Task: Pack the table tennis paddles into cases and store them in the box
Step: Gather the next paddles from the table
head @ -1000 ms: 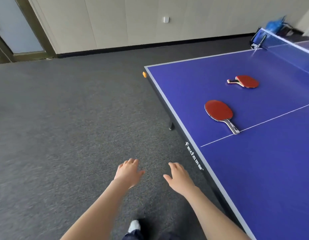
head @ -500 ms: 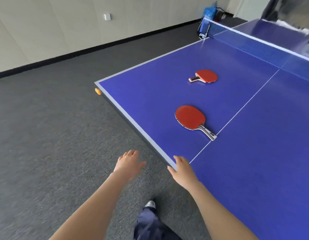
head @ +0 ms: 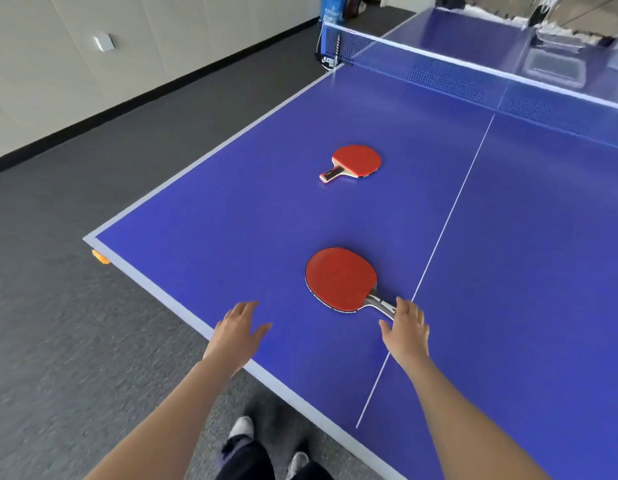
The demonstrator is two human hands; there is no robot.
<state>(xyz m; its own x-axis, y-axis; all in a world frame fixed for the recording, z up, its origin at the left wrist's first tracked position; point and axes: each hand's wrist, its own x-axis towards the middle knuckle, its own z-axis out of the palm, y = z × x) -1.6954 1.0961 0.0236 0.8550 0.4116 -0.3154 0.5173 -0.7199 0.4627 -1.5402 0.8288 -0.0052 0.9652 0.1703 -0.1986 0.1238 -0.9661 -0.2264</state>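
Nearest the camera, two bare forearms reached forward over the near edge of the worktop (head: 182, 299), a flat, smooth blue surface bordered by a pale stripe and split by a thin white centre line. Below them lay grey, coarse-textured carpet (head: 58, 341), with dark trousers and pale shoes visible at the bottom edge. The left hand (head: 236, 332) hovered over the worktop's border, its grip apart and empty, fingers spread, well clear of either paddle. The right hand (head: 406, 327) lay at the end of the nearer paddle's handle, fingertips touching or just over it; its grip stood apart, not closed on the handle. The nearer paddle (head: 342, 277) lay flat, red rubber face up, its blade rounded and edged with a dark band bearing small white lettering, its handle grey and black and pointing towards the right hand beside the centre line. The farther paddle (head: 357, 160) lay flat well beyond it, smaller in view, with a red face, a pale wooden edge and a short handle pointing left. A small orange piece (head: 100, 257) projected beneath the worktop's left corner. Farther off, a blue mesh net (head: 439, 71) with a white top band crossed the worktop. Beyond the net the surface showed blurred reflections. A cream panelled wall (head: 40, 81) with a black skirting bounded the carpet.
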